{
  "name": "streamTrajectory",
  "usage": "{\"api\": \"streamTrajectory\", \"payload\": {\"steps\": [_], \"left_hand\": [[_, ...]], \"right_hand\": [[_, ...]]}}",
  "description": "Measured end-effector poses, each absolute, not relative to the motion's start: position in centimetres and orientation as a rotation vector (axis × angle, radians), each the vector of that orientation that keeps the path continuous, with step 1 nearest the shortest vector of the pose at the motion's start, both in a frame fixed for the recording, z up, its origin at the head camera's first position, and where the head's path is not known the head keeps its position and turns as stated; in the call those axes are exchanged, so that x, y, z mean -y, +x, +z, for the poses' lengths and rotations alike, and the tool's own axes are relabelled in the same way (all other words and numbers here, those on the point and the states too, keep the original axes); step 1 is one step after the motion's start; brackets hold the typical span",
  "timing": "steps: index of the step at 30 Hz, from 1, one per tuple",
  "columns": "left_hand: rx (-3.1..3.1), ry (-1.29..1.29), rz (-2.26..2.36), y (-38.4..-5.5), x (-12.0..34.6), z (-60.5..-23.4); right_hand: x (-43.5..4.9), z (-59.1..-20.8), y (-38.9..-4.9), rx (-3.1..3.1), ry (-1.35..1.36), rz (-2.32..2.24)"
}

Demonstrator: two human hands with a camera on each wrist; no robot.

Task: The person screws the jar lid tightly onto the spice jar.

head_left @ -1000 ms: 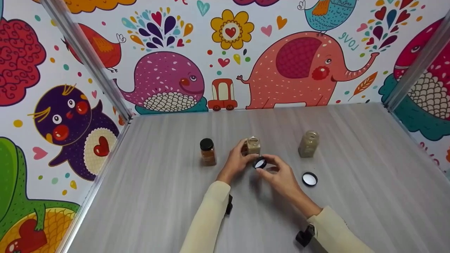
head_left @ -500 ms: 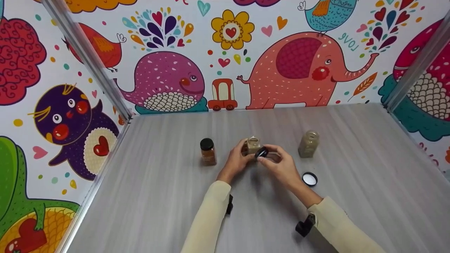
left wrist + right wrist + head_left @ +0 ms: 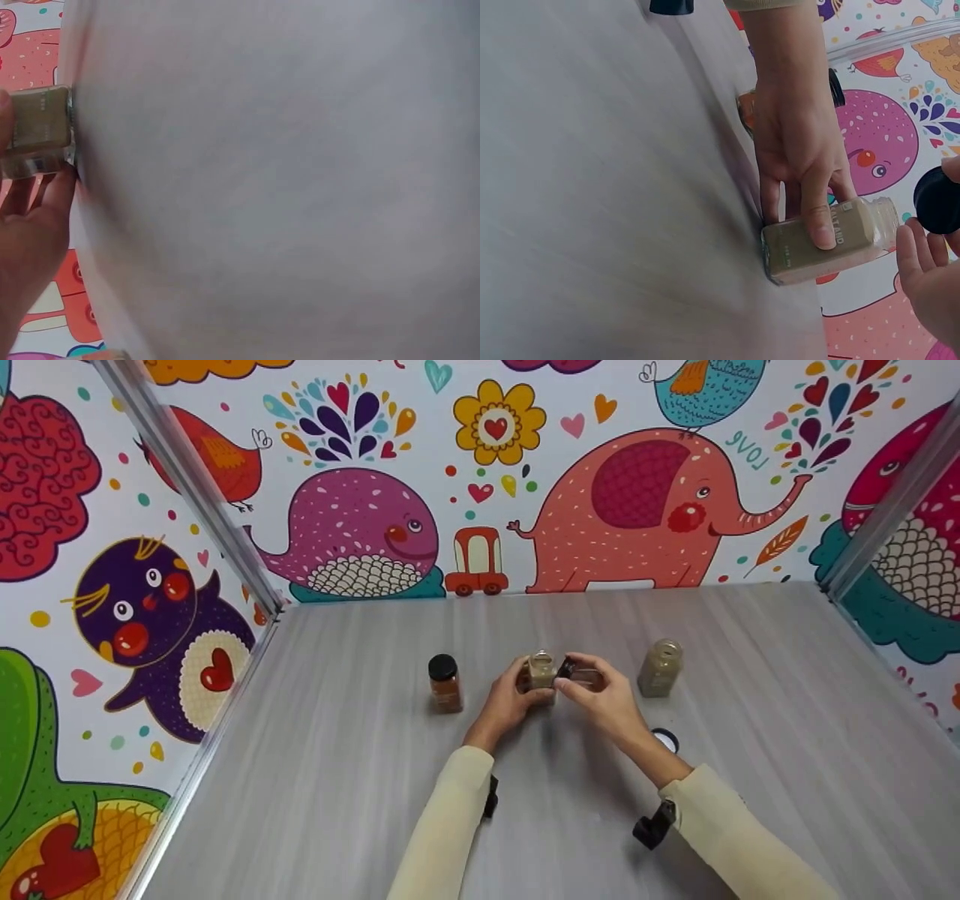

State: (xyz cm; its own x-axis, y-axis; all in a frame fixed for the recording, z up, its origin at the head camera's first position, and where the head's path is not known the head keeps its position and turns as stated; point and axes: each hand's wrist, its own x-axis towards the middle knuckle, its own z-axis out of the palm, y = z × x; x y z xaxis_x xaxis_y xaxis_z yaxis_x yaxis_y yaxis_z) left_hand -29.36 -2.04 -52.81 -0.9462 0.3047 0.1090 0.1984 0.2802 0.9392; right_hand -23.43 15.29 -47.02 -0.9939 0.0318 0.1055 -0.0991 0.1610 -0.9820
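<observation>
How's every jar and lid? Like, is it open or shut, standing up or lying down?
Orange jar: shut, black cap on, upright.
Middle jar: open, upright, held.
Right jar: open, upright.
Held lid: off, tilted beside a jar's mouth.
Other lid: off, lying white side up, partly hidden.

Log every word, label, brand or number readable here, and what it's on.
"love", mirror-reversed: on the patterned wall.
"ALT AND", start of the first word unclear: on the jar in the left hand.
Too small to read: other print on that jar, and the print on the lidded brown jar.
Far-right jar: nothing legible.
</observation>
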Motion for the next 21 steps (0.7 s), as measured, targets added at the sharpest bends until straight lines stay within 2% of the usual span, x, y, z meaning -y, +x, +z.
{"api": "streamTrajectory", "payload": {"steps": [14,21], "left_hand": [[-2.492,0.417,1.679,-29.3,1.9,-52.8],[-2.514,0.426,1.655,-29.4,2.0,-52.8]], "right_hand": [[-15.4,-46.4,-25.5,2.345,0.159,1.830],[-15.4,-45.8,-26.2,2.457,0.274,1.607]]}}
